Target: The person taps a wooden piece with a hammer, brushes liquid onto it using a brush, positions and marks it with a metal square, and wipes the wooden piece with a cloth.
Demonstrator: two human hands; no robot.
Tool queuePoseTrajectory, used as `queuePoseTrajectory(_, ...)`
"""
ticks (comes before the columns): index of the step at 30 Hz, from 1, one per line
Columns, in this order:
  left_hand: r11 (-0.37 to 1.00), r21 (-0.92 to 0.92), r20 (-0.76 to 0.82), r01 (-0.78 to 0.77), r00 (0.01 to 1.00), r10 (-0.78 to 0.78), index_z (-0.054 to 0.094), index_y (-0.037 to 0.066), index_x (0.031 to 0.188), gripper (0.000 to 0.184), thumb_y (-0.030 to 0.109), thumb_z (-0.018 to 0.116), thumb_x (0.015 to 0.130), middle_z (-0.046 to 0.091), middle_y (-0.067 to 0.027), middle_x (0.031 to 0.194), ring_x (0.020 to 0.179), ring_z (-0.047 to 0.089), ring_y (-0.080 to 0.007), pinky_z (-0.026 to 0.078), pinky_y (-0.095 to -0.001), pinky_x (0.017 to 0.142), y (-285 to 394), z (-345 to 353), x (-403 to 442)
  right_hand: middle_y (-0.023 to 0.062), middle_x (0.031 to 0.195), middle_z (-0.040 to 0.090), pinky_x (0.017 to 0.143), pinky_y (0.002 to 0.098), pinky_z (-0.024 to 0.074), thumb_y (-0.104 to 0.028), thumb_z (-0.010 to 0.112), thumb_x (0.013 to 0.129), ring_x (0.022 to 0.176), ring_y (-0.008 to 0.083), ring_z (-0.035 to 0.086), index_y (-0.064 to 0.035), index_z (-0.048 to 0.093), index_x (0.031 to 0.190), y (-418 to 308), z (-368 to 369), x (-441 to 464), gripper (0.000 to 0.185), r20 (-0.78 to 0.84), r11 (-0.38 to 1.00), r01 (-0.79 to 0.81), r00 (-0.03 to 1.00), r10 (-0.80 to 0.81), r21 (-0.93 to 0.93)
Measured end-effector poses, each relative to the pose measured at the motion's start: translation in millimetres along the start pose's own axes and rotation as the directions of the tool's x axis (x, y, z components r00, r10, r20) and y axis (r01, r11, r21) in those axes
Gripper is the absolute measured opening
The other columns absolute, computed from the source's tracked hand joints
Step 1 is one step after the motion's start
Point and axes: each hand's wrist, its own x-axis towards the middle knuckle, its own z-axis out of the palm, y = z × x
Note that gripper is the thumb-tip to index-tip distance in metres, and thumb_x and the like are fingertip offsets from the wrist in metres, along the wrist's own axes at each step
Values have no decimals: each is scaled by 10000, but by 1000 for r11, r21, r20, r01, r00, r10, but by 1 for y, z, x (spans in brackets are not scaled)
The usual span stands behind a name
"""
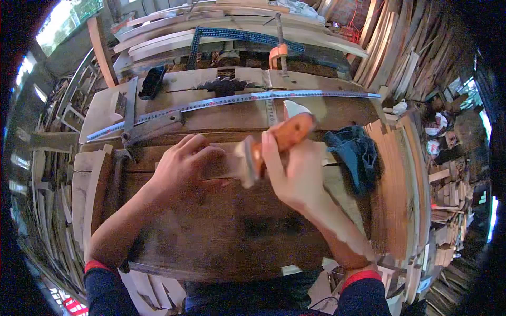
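My right hand (300, 171) is closed around the orange-brown wooden handle of a paintbrush (287, 138). The brush has a hole near its handle end, and its pale bristle end points left, smeared by motion. Facing it, my left hand (184, 160) has its fingers curled around a small brown wooden piece (219, 167), blurred and partly hidden by the fingers. Bristles and wood are close together; whether they touch I cannot tell. Both hands are above the dark brown wooden board (221, 231) of the workbench.
A long steel ruler (253, 97) lies across the bench, behind it a toothed saw blade (225, 84). A metal square (130, 108), a black object (152, 82) and an orange clamp (278, 51) are around it. Blue cloth (354, 155) lies at right; stacked planks (403, 184) stand beyond.
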Motion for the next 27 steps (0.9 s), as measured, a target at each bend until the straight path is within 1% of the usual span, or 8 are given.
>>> queuePoseTrajectory(1, 1000, -5, 3, 7, 1000, -7, 665, 142, 1112, 507, 451, 827, 745, 590, -96, 1020, 1030, 608, -323, 553, -449, 868, 0, -1, 0, 200, 755, 656, 662, 501, 547, -299, 613, 973, 657, 389, 642, -54, 639, 958, -3, -1, 1, 247, 25, 993, -45, 999, 43, 111)
queuePoseTrajectory(5, 999, 23, -18, -29, 999, 29, 660, 143, 1114, 505, 457, 821, 754, 599, -97, 1038, 1035, 613, -327, 553, -453, 873, -5, 3, -2, 163, 628, 625, 564, 484, 557, -287, 597, 985, 630, 373, 673, -35, 637, 887, 8, -31, 15, 273, -88, 821, -146, 989, 117, -551)
queuePoseTrajectory(8, 999, 35, -26, -14, 1000, 15, 656, 136, 1112, 502, 461, 814, 763, 602, -98, 1041, 1036, 615, -328, 553, -454, 870, -2, 2, 0, 161, 701, 660, 521, 476, 556, -288, 609, 967, 642, 366, 689, -33, 620, 923, 18, -31, 15, 260, -44, 723, -146, 986, 158, -675)
queuePoseTrajectory(15, 1000, 3, 26, 2, 1000, -2, 648, 123, 1093, 510, 479, 809, 767, 606, -105, 1022, 1010, 623, -330, 558, -446, 850, -4, 2, 2, 150, 796, 674, 534, 441, 544, -317, 660, 909, 585, 317, 666, -16, 598, 1100, 5, 14, -9, 361, -2, 974, 226, 974, -226, 36)
queuePoseTrajectory(19, 995, 75, -56, -68, 996, 72, 647, 121, 1116, 519, 472, 809, 770, 607, -105, 1021, 999, 626, -323, 561, -439, 841, -3, 2, -1, 119, 726, 641, 525, 430, 532, -324, 662, 908, 582, 300, 660, -1, 599, 1111, -4, -9, 1, 387, 36, 873, 29, 999, -13, -487)
queuePoseTrajectory(20, 993, 90, -61, -77, 995, 83, 646, 121, 1125, 523, 469, 808, 770, 607, -104, 1021, 997, 627, -321, 561, -437, 840, -2, 2, -1, 186, 859, 684, 568, 430, 533, -249, 615, 984, 651, 316, 673, 8, 609, 1036, -4, -14, 6, 262, 117, 830, -57, 982, 146, -555)
queuePoseTrajectory(23, 993, 105, 0, -57, 998, 57, 642, 124, 1154, 531, 461, 803, 776, 606, -102, 1024, 999, 627, -318, 561, -437, 840, -3, 3, 0, 191, 862, 681, 564, 436, 529, -236, 600, 992, 651, 336, 668, 10, 600, 1024, 0, -4, 3, 248, 68, 824, -18, 995, 69, -566)
queuePoseTrajectory(27, 993, 94, 14, -68, 998, 67, 638, 126, 1177, 523, 456, 786, 800, 606, -105, 1032, 1003, 625, -319, 557, -441, 848, -4, 2, -1, 119, 671, 632, 533, 452, 539, -311, 659, 932, 605, 328, 670, -24, 608, 1014, 7, 21, -8, 303, -9, 973, 227, 974, -228, -45)
